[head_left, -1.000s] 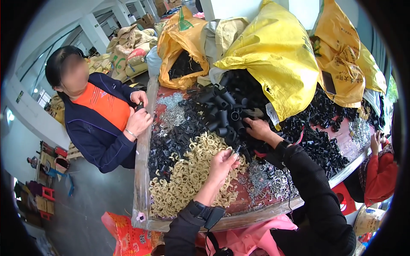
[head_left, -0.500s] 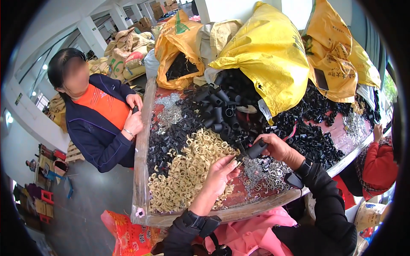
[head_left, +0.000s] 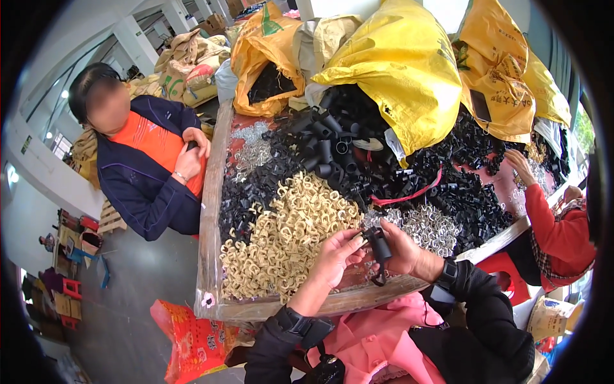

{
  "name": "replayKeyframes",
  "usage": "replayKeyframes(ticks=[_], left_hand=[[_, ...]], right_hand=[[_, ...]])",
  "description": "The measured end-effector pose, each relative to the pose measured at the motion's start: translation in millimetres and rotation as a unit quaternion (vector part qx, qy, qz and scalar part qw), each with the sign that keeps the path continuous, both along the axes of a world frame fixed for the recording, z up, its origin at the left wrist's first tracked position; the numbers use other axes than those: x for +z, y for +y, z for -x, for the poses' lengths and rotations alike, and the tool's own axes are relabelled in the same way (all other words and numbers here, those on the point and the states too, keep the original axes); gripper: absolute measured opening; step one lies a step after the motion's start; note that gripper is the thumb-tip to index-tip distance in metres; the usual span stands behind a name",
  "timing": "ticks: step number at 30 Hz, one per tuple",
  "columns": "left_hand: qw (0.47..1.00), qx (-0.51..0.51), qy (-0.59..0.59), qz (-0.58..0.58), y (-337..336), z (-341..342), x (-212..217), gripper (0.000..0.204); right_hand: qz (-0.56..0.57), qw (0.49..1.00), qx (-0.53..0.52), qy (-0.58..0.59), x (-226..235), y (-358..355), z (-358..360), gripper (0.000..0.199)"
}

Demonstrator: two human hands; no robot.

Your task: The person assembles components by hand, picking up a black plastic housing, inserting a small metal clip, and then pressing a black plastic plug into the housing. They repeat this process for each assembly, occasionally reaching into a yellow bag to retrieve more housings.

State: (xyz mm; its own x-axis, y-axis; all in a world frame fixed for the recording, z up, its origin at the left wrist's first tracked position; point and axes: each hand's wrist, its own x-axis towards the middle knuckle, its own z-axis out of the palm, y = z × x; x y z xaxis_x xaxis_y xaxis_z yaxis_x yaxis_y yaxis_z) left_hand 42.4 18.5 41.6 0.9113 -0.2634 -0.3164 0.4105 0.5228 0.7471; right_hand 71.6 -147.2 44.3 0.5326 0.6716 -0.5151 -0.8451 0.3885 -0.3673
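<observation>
Since half a second ago both hands have drawn in toward the near edge of the wooden tray (head_left: 211,192): the right hand (head_left: 401,251) now grips a short black tube (head_left: 381,247) above the silver clips (head_left: 435,225), and the left hand (head_left: 336,257) pinches a small part against the tube's left end. That part is too small to identify. The tube's lower end is half hidden by fingers; the beige clip pile (head_left: 288,240) lies just left.

Bright, even daylight fills the scene, strongest from the pale openings at far left and far centre. Shadows are soft. The yellow sacks (head_left: 409,70) show mild glare. Fisheye bending curves the bench (head_left: 208,217) edge, a black rim rings the frame, and focus softens outward.
</observation>
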Motion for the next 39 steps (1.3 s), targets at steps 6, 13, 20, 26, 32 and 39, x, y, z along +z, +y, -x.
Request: replayKeyframes(ticks=[6, 13, 20, 26, 32, 39], left_hand=[[0.997, -0.034, -0.016, -0.072, 12.2, 8.0, 5.5, 0.019], [0.987, -0.081, -0.051, -0.127, 6.7, 15.6, 4.4, 0.022], [0.985, -0.067, -0.066, -0.146, 2.3, 20.3, -6.3, 0.025], [0.989, -0.073, -0.031, -0.129, 3.6, 13.7, -12.3, 0.029], [0.987, -0.076, 0.008, -0.142, -5.0, 9.9, -3.2, 0.029], [0.997, -0.032, 0.046, -0.059, -3.7, 7.9, -15.0, 0.026]], right_hand=[[0.226, 0.903, 0.196, -0.309, -0.4, -28.9, -11.8, 0.047], [0.316, 0.748, 0.182, -0.555, 24.0, -13.5, -21.2, 0.052], [0.306, 0.802, 0.166, -0.486, 9.7, -10.2, -17.0, 0.056], [0.303, 0.835, 0.122, -0.442, -5.3, -6.5, -16.7, 0.057], [0.289, 0.873, 0.084, -0.384, -10.8, -4.2, -19.9, 0.058], [0.204, 0.853, -0.012, -0.481, -9.3, -5.3, -6.2, 0.06]])
